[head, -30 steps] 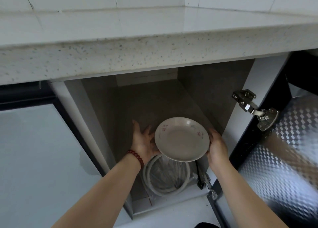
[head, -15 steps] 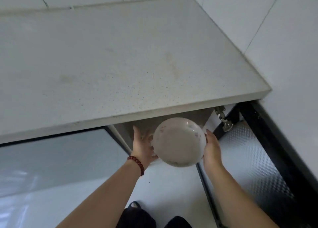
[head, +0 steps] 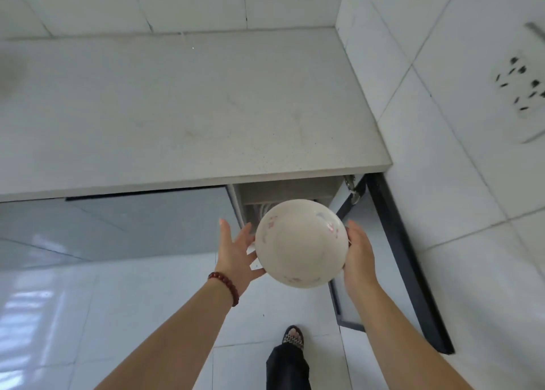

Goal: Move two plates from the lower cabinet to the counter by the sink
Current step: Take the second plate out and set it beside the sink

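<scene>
A person holds a white plate [head: 300, 243] with both hands in the air, in front of the counter [head: 188, 106] edge and above the floor [head: 147, 295]. The plate is blurred; faint pink marks show near its rim, and it tilts so that its face turns toward the camera. The right hand [head: 358, 255] clasps the plate's right edge, fingers curled round the rim and mostly hidden behind it. The left hand [head: 236, 251] is at the plate's left edge with its fingers spread wide and pointing up; the thumb lies against the lower left rim, while the other fingers stand clear of it, so it steadies the plate more than it grips. A string of dark red beads [head: 225, 286] circles the left wrist. Just behind the plate, under the counter, the cabinet [head: 283, 190] stands open, its dark-framed door [head: 404, 260] swung out to the right along the tiled wall [head: 460, 159]. The hinge [head: 352, 189] shows at the top of the opening. The counter top is pale and speckled, running back to a tiled corner. A white socket [head: 522, 95] sits on the right wall, blurred. Below the arms, a foot in a sandal [head: 293, 338] and a dark trouser leg [head: 287, 369] stand on the glossy white floor
</scene>
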The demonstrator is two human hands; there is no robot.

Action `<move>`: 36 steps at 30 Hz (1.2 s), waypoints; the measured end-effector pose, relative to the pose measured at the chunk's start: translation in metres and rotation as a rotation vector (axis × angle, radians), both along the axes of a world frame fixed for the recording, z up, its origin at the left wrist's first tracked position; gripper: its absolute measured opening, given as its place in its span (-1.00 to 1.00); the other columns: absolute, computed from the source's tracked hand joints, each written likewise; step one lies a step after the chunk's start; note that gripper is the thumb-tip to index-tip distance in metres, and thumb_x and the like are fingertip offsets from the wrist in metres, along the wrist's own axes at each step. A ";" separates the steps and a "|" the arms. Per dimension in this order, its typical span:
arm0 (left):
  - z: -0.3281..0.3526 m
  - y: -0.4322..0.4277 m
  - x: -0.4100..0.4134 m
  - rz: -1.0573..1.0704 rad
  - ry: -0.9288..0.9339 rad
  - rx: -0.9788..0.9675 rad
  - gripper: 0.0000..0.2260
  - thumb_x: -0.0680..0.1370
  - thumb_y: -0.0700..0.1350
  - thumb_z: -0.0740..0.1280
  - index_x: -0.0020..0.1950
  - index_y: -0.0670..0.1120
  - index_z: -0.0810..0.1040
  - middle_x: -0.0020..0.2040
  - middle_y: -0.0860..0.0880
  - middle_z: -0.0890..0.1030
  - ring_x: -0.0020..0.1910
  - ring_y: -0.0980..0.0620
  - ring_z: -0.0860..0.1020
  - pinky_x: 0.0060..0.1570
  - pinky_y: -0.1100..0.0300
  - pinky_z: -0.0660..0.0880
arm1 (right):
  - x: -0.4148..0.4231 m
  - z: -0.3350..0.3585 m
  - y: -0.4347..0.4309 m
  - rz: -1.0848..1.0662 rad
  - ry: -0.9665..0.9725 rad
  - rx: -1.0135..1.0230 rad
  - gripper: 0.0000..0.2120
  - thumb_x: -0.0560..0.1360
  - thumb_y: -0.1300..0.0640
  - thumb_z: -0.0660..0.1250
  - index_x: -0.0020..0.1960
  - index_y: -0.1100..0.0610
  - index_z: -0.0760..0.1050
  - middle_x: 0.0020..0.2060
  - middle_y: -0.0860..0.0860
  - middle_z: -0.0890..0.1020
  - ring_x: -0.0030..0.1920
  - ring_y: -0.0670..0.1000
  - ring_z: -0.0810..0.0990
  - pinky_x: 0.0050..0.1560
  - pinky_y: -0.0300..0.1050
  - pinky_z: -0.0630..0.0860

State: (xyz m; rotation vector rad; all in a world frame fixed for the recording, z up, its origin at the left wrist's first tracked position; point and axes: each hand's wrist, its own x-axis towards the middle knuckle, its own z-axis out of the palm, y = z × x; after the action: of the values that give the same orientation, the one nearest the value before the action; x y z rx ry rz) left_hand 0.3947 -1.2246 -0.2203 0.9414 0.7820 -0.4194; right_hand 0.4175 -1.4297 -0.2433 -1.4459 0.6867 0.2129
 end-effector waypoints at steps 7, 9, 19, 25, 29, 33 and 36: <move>0.078 0.058 -0.070 0.032 -0.132 0.089 -0.30 0.45 0.43 -0.15 0.45 0.10 0.24 0.47 0.02 0.30 0.40 -0.13 0.31 0.17 -0.19 0.29 | -0.054 0.066 0.063 0.089 -0.084 0.090 -0.78 0.54 -0.09 0.13 0.05 -0.03 0.48 0.06 0.00 0.46 0.12 0.07 0.44 0.10 -0.01 0.44; 0.096 0.081 -0.093 0.072 -0.162 0.093 -0.31 0.45 0.43 -0.14 0.45 0.10 0.24 0.46 0.00 0.31 0.39 -0.15 0.31 0.18 -0.20 0.31 | -0.069 0.082 0.087 0.101 -0.105 0.101 -0.66 0.55 -0.08 0.14 0.22 0.03 0.47 0.09 0.01 0.51 0.13 0.04 0.48 0.19 0.03 0.42; 0.159 0.210 -0.221 0.303 -0.303 0.183 -0.31 0.44 0.43 -0.10 0.44 0.09 0.27 0.46 0.00 0.33 0.38 -0.14 0.32 0.13 -0.18 0.32 | -0.141 0.142 0.237 0.314 -0.181 0.196 -0.62 0.51 -0.07 0.18 0.19 0.14 0.49 0.10 0.09 0.59 0.10 0.12 0.55 0.11 0.03 0.44; 0.171 0.286 -0.287 0.483 -0.323 0.219 -0.32 0.45 0.43 -0.08 0.43 0.10 0.29 0.45 -0.03 0.34 0.39 -0.15 0.31 0.24 -0.25 0.28 | -0.174 0.152 0.323 0.546 -0.220 0.165 -0.52 0.56 -0.01 0.12 0.28 0.35 0.30 0.24 0.35 0.41 0.20 0.36 0.47 0.01 0.02 0.40; 0.167 0.335 -0.315 0.632 -0.302 0.217 -0.31 0.44 0.43 -0.08 0.43 0.09 0.29 0.45 -0.03 0.34 0.39 -0.15 0.31 0.27 -0.27 0.26 | -0.184 0.161 0.387 0.710 -0.223 0.182 -0.51 0.58 0.01 0.08 0.32 0.37 0.17 0.27 0.36 0.32 0.31 0.35 0.26 0.31 0.29 0.27; 0.162 0.387 -0.332 0.739 -0.286 0.234 -0.31 0.43 0.45 -0.07 0.43 0.11 0.30 0.45 -0.01 0.34 0.38 -0.13 0.32 0.17 -0.20 0.32 | -0.186 0.164 0.456 0.842 -0.226 0.247 -0.51 0.59 -0.01 0.07 0.30 0.38 0.26 0.24 0.34 0.40 0.18 0.33 0.50 -0.09 -0.07 0.44; 0.161 0.433 -0.335 0.802 -0.283 0.282 -0.31 0.42 0.46 -0.09 0.42 0.13 0.29 0.45 0.01 0.33 0.39 -0.11 0.32 0.16 -0.15 0.33 | -0.179 0.161 0.515 0.933 -0.217 0.264 -0.56 0.58 -0.01 0.08 0.23 0.34 0.37 0.18 0.32 0.49 0.01 0.15 0.57 -0.05 -0.04 0.47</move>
State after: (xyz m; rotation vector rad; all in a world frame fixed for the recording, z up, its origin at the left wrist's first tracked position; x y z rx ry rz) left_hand 0.0598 -0.7916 -0.0597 0.8406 0.8968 0.5237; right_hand 0.2386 -0.9147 -0.0823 -1.4115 -0.2329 0.8191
